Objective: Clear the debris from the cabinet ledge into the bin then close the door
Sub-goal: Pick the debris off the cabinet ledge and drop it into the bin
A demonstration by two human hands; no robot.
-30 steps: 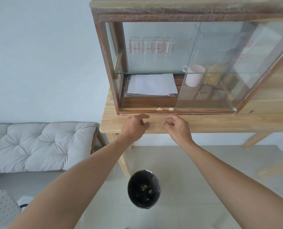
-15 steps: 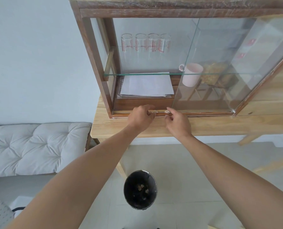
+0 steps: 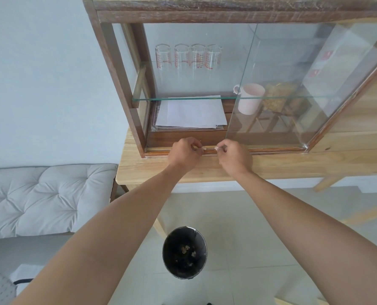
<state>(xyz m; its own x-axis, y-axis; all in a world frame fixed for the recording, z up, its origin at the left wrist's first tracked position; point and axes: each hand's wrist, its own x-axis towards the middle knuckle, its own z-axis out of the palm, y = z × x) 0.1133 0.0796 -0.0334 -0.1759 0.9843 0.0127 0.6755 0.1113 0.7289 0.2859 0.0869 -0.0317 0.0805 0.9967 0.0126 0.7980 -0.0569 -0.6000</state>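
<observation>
A wooden cabinet (image 3: 115, 69) with a sliding glass door (image 3: 293, 89) stands on a light wooden table (image 3: 293, 164); the door is slid to the right, leaving the left half open. On the cabinet ledge (image 3: 159, 150), my left hand (image 3: 184, 154) pinches a small pale piece of debris (image 3: 204, 148) between thumb and finger. My right hand (image 3: 235, 156) pinches a second pale piece of debris (image 3: 216, 148) just beside it. A black bin (image 3: 184, 252) stands on the floor below the table edge, with bits of debris lying inside.
Inside the cabinet are several glasses (image 3: 188, 57) on a glass shelf, a pink mug (image 3: 250, 99) and a stack of paper (image 3: 191, 112). A grey tufted bench cushion (image 3: 44, 199) sits to the left. Tiled floor (image 3: 249, 227) surrounds the bin.
Both hands have moved up from the table edge to the cabinet ledge and closed their fingertips on the two pale pieces. The camera has come nearer.
</observation>
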